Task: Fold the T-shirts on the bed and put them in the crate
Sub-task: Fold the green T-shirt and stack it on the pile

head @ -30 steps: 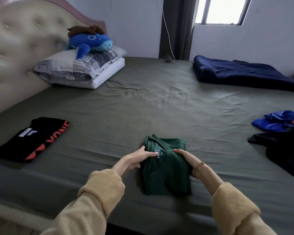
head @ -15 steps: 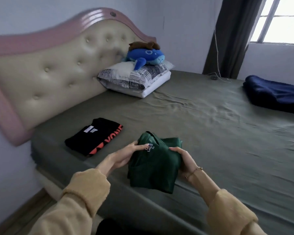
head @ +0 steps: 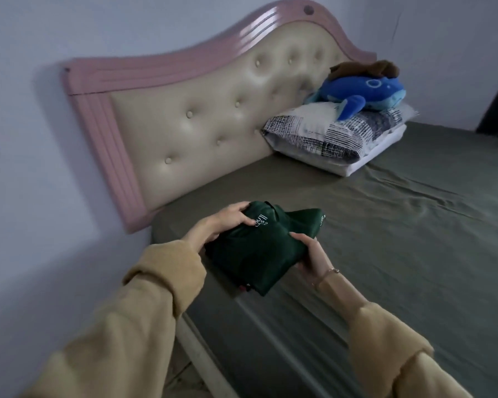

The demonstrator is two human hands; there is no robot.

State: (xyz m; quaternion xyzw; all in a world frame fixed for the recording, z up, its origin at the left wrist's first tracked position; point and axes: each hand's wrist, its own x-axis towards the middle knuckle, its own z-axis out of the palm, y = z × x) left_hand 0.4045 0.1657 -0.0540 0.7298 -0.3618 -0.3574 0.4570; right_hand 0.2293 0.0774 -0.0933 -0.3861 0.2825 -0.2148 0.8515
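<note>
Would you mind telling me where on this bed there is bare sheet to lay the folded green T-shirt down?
Bare olive sheet runs right of the folded green T-shirt, between the hands and the patterned pillow. A strip along the tufted headboard is free too. The pillow corner, under the blue plush whale, is crowded.

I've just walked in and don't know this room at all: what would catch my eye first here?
Front and centre, a folded dark green T-shirt is held off the bed between the left hand and right hand. Behind it rises a cream tufted headboard with a pink frame. At the upper right, a blue plush whale lies on stacked pillows.
</note>
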